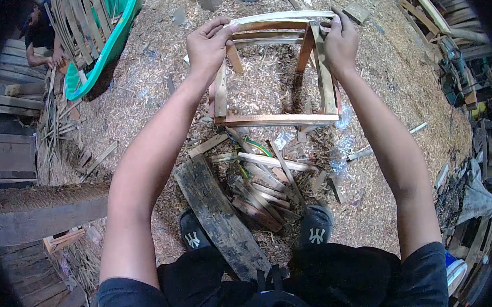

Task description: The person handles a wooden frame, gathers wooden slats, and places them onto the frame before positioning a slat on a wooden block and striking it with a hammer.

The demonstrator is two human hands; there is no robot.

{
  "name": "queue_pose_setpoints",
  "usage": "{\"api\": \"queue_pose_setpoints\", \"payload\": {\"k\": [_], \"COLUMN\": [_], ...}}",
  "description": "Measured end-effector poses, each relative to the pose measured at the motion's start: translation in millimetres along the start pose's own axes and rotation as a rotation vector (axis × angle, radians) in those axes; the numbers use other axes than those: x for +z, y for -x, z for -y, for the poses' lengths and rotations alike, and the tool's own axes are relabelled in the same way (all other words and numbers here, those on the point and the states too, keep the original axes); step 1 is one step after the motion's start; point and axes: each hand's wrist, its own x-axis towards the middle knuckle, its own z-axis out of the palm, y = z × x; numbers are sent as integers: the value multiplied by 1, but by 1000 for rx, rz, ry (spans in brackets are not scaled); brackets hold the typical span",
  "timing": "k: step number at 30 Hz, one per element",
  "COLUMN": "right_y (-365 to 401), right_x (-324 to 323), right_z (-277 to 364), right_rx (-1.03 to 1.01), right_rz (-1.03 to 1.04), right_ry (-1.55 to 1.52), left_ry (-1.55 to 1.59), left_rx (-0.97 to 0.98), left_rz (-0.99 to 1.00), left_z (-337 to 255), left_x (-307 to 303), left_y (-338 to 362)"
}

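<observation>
A pale, slightly curved wooden strip (pixel 282 17) lies along the far top edge of a wooden frame (pixel 278 119) with legs. My left hand (pixel 209 46) pinches the strip's left end between thumb and fingers, at the frame's far left corner. At the far right corner, my right hand (pixel 341 43) has its fingers closed round the strip's other end. The frame stands upright on the shavings, its near rail toward me. Both forearms reach forward on either side of it.
Between my feet lie a dark weathered plank (pixel 219 215) and a pile of wood offcuts (pixel 263 192). A green tub (pixel 102 52) holding slats is at the upper left, beside another person (pixel 41 45). Scrap wood (pixel 454 30) lines the right side.
</observation>
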Motion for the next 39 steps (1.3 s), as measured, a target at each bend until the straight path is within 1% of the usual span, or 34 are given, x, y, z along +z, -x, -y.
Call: {"api": "queue_pose_setpoints", "payload": {"k": [1, 2, 4, 8, 10, 14, 17, 21, 23, 24, 26, 28, 30, 32, 34, 39], "right_y": [1, 1, 2, 4, 5, 3, 4, 3, 3, 4, 5, 6, 4, 4, 4, 1], "right_x": [0, -1, -3, -6, -5, -3, -2, -2, -3, -3, -5, -9, -5, -3, -2, 1], "right_z": [1, 3, 8, 19, 19, 14, 13, 13, 14, 17, 22, 31, 22, 12, 10, 0], "right_rx": [-43, -44, 31, 28, -16, -8, -7, -27, -47, -11, 27, 63, 45, 26, 16, 21], "right_rz": [-9, -9, 48, 33, -4, 16, 13, 15, 22, 33, 44, 91, 72, 51, 60, 51], "right_ry": [33, 33, 24, 38, 45, 60, 8, 60, 88, 61, 36, 105, 98, 92, 163, 177], "left_ry": [-2, -4, 2, -26, -40, -91, -111, -121, -74, -74, -200, -200, -201, -101, -77, -39], "left_rx": [-4, -8, 9, 30, 35, 20, 30, 52, 20, 21, -67, -57, -46, -68, -45, -21], "left_rz": [-13, -26, -22, -14, -11, -31, -36, -28, -31, -32, -22, -16, -11, 23, 11, 8], "left_z": [-1, -2, -1, -1, 1, -5, -2, 1, 2, -1, -6, -6, -6, -5, -1, 2], "left_x": [0, 0, 0, -1, -2, 0, -1, -1, -1, -1, -1, -1, -3, -4, -4, -4], "left_y": [1, 1, 0, 1, 0, 3, 2, 0, -1, 0, 2, 2, 2, 3, 2, 0]}}
